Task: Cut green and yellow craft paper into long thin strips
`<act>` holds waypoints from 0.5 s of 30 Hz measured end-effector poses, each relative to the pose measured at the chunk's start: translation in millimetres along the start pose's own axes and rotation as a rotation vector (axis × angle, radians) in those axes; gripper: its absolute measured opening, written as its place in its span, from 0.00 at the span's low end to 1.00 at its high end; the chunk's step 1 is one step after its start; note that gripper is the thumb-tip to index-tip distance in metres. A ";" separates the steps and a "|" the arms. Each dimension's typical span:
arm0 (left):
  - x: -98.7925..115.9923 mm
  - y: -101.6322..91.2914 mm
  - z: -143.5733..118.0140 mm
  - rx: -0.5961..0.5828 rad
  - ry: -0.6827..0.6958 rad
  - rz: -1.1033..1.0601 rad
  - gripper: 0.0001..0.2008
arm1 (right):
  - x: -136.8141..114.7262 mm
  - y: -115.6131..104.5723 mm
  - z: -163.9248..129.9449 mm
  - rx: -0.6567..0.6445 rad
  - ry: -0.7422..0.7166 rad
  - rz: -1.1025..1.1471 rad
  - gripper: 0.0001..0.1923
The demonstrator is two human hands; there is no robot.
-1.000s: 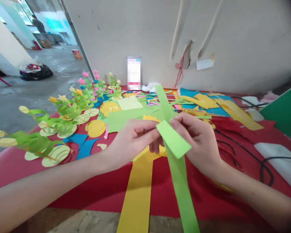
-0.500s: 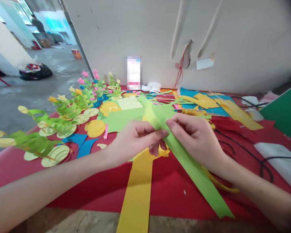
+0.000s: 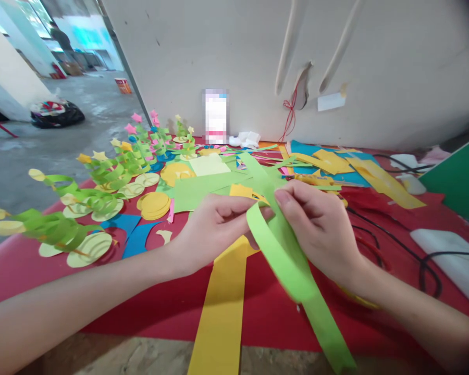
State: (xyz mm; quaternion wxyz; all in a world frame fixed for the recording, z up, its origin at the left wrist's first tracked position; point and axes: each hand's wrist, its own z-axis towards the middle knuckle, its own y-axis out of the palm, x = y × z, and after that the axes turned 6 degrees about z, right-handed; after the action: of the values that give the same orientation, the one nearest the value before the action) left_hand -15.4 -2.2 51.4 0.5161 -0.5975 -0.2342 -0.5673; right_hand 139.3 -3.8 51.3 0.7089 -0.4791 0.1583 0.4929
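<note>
A long green paper strip [image 3: 293, 265] is bent over near its upper end, and both hands pinch it there. My left hand [image 3: 230, 221] is closed on the fold, its thumb and finger hidden in part by the curling strip. On the other side, my right hand [image 3: 315, 221] grips the strip between thumb and forefinger. The strip's loose length hangs down past the table's front edge. Below the left hand a yellow paper strip [image 3: 222, 307] lies on the red table cover [image 3: 266, 317] and runs over its edge. Green paper sheets [image 3: 203, 191] lie behind the hands.
Paper plants with green curls [image 3: 113, 172] stand along the left. Yellow paper discs [image 3: 154, 207] are stacked near blue paper pieces [image 3: 140, 237]. A blurred phone [image 3: 216, 115] leans on the wall. Black cables [image 3: 394, 239] and a white box [image 3: 449, 260] are at right.
The green strip's upper part has been folded over and now curls down toward me. Its loose lower end has shifted left and lower. Both hands stay in nearly the same place.
</note>
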 end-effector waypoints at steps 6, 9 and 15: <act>-0.4 -2.1 2.2 -0.085 -0.079 -0.175 0.08 | -0.1 -2.3 0.6 -0.049 0.025 0.026 0.14; -1.3 -2.2 4.2 -0.100 -0.087 -0.176 0.09 | 0.3 -2.7 1.1 -0.057 0.020 0.007 0.13; -3.2 0.8 3.1 -0.038 -0.088 -0.137 0.12 | 1.4 1.9 0.1 -0.025 -0.002 0.019 0.11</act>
State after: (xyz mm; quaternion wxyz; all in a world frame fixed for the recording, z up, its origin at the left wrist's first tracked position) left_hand -14.2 1.2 48.7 0.4540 -0.6141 -0.2863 -0.5786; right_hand 138.3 -2.8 49.4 0.6982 -0.4861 0.1560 0.5019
